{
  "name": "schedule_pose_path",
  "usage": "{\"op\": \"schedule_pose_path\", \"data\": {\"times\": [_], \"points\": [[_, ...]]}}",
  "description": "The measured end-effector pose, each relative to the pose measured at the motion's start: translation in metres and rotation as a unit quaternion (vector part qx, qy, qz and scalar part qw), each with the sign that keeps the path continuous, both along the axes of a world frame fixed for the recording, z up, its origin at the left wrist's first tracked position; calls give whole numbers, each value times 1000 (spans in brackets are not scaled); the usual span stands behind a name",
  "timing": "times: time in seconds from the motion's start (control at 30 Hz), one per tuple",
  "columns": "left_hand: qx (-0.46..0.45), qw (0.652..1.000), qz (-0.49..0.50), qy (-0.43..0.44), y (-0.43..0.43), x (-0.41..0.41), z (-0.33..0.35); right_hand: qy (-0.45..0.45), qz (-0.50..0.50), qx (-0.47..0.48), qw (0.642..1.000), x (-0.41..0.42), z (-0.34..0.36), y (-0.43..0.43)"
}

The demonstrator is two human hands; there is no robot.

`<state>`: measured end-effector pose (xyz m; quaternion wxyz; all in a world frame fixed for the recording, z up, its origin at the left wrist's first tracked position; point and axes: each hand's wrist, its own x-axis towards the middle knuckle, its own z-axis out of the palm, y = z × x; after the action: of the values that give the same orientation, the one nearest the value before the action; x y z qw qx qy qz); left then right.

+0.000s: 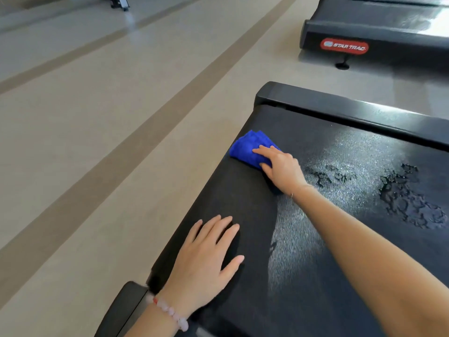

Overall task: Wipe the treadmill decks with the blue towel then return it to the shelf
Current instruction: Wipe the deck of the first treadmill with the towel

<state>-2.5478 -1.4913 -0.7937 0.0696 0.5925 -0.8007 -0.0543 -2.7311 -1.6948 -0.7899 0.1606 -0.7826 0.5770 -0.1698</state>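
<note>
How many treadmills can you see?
2. The near treadmill lies under the blue towel. The far treadmill, with a red logo, sits at the top right. The machine part at the top left is too cut off to tell.

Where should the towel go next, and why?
Probably a sweep rightward: the right hand presses the blue towel at the left edge of the treadmill deck, while puddled liquid sits unwiped further right.

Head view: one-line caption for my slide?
Right hand presses blue towel on treadmill deck; left hand rests flat nearby.
</note>
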Motion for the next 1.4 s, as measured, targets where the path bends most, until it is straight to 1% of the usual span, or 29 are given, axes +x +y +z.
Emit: {"op": "schedule_pose_path", "data": {"times": [0.17, 0.37, 0.5, 0.57, 0.67, 0.87, 0.97, 1.1, 1.17, 1.27, 1.4], "points": [[-7, 1000, -11, -14, -34, -13, -9, 15, -62, -1, 998, -29, 0, -78], [-14, 1000, -18, -13, -67, -20, -12, 44, -74, 8, 996, -45, 1, -137], [-11, 1000, -14, -18, -74, -22, -16, 46, -85, 10, 995, -45, -2, -146], [-9, 1000, -11, -19, -72, -24, -17, 60, -75, 8, 995, -45, -1, -141], [-9, 1000, -9, -21, -72, -25, -17, 52, -75, 8, 996, -48, 4, -129], [-7, 1000, 6, 6, -60, -24, -16, 45, -59, 5, 997, -47, 2, -69], [-3, 999, 15, 35, -37, -20, -14, 32, -38, 13, 999, -45, 0, -22], [-8, 997, 33, 64, 0, -14, -4, 10, 4, -5, 1000, -38, -2, 55], [-7, 997, 40, 65, 20, -11, -4, -3, 31, -13, 999, -35, -2, 97], [-5, 999, 35, 40, 51, -11, -4, -28, 85, -29, 996, -33, -8, 158], [-18, 997, 53, 47, 81, -9, 9, -45, 107, -26, 993, -37, -13, 210]]}}
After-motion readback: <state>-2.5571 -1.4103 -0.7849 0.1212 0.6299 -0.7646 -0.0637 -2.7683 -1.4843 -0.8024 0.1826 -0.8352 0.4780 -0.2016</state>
